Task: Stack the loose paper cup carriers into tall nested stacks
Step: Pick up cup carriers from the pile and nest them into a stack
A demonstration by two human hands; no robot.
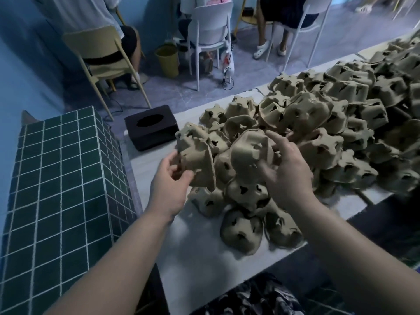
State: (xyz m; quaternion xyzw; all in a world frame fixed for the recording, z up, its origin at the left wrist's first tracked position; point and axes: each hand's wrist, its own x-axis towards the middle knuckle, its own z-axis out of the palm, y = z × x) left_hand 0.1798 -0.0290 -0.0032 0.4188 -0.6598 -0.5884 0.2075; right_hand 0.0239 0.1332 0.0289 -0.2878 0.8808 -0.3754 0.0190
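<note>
A big heap of loose brown pulp cup carriers (329, 123) covers the white table (200, 253) from the middle to the far right. My left hand (169, 185) grips a small nested stack of carriers (196, 155), tilted on its side above the table's left part. My right hand (287, 169) holds another single carrier (250, 153) from the right side, thumb under it and fingers spread, just beside the left hand's stack. Several carriers (243, 228) lie upside down below both hands.
A black tissue box (151, 127) sits at the table's far left corner. A green tiled block (61, 183) stands left of the table. Seated people on chairs (209, 26) are across the floor behind, with a yellow bin (167, 59).
</note>
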